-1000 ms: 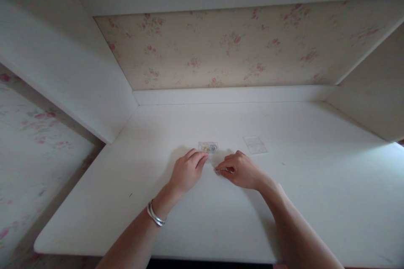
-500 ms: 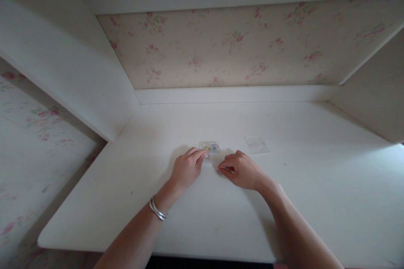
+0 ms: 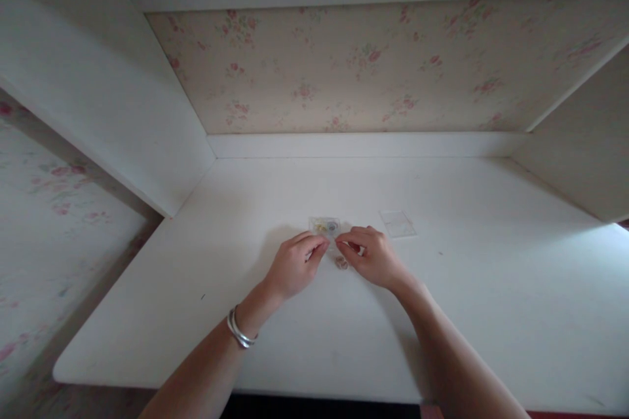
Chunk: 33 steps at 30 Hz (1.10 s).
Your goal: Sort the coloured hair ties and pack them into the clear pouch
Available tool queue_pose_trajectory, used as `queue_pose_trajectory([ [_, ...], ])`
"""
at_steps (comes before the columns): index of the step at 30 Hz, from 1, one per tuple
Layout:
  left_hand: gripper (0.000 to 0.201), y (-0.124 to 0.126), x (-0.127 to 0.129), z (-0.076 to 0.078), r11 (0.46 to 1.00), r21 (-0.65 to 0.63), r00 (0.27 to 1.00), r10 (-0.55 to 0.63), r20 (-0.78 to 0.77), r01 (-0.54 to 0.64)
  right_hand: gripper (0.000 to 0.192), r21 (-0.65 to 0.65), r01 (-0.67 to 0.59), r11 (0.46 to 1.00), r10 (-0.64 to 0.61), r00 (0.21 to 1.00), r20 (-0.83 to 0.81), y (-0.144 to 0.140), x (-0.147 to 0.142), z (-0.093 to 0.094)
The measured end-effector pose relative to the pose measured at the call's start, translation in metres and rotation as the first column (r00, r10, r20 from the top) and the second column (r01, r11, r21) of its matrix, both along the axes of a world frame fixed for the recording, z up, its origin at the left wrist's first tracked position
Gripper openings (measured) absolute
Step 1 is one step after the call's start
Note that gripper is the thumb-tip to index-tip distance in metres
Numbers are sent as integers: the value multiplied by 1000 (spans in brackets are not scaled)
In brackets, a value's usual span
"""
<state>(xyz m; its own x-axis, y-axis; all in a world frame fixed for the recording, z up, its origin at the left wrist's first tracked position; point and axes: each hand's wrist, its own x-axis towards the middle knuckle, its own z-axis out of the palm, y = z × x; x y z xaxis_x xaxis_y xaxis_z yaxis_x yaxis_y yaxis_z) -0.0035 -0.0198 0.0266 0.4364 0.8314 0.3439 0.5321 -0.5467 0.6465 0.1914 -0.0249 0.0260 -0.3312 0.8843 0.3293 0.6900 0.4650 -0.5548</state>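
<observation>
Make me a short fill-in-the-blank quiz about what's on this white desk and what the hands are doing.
1. The bracelet is worn on the ____ wrist.
2. The wallpaper behind the desk has a ____ pattern.
3. The small clear box lies just beyond the fingertips of the left hand and the ____ hand.

Missing words: left; floral; right

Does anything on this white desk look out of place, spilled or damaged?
Nothing looks spilled or damaged. One small round piece lies loose on the desk, outside the small clear box, just below the right hand. The box's clear lid lies apart, to the right.
</observation>
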Motion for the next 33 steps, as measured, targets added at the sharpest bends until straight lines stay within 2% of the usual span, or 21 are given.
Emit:
queue_pose_trajectory([
  [3, 27, -3, 1, 7, 996, -69, 998, -57, 0, 57, 20, 70, 37, 997, -38, 999, 13, 3, -9, -7],
  [5, 25, -5, 2, 9, 979, -146, 989, -145, -26, 139, 20, 98, 42, 994, -46, 998, 43, 5, -14, -12],
  [8, 21, -8, 5, 6, 922, -256, 947, -315, -66, 289, 20, 114, 65, 991, -72, 995, 65, 6, -19, -17],
  [10, 20, -9, 7, 2, 906, -263, 930, -360, -73, 330, 20, 117, 76, 990, -85, 994, 71, 7, -20, -18],
  [12, 20, -8, 8, -3, 924, -229, 940, -332, -77, 307, 20, 123, 111, 986, -118, 992, 46, 6, -17, -18],
  [16, 21, -3, 7, -10, 965, -180, 970, -213, -117, 190, 23, 121, 242, 963, -234, 969, -81, 7, -6, -13],
  [19, 21, 0, 5, -14, 982, -150, 982, -133, -134, 113, 24, 94, 292, 952, -281, 953, -117, 9, 1, -12],
  [22, 19, -2, 6, -17, 990, -109, 980, -103, -168, 86, 24, 76, 302, 950, -293, 950, -108, 9, 3, -12],
  [27, 22, -10, 14, -19, 998, -39, 948, -68, -312, 59, 23, 71, 284, 956, -278, 957, -78, 8, 0, -11],
  [33, 25, -13, 18, -19, 999, -12, 913, -38, -405, 36, 21, 89, 277, 957, -273, 960, -56, 8, -1, -13],
])
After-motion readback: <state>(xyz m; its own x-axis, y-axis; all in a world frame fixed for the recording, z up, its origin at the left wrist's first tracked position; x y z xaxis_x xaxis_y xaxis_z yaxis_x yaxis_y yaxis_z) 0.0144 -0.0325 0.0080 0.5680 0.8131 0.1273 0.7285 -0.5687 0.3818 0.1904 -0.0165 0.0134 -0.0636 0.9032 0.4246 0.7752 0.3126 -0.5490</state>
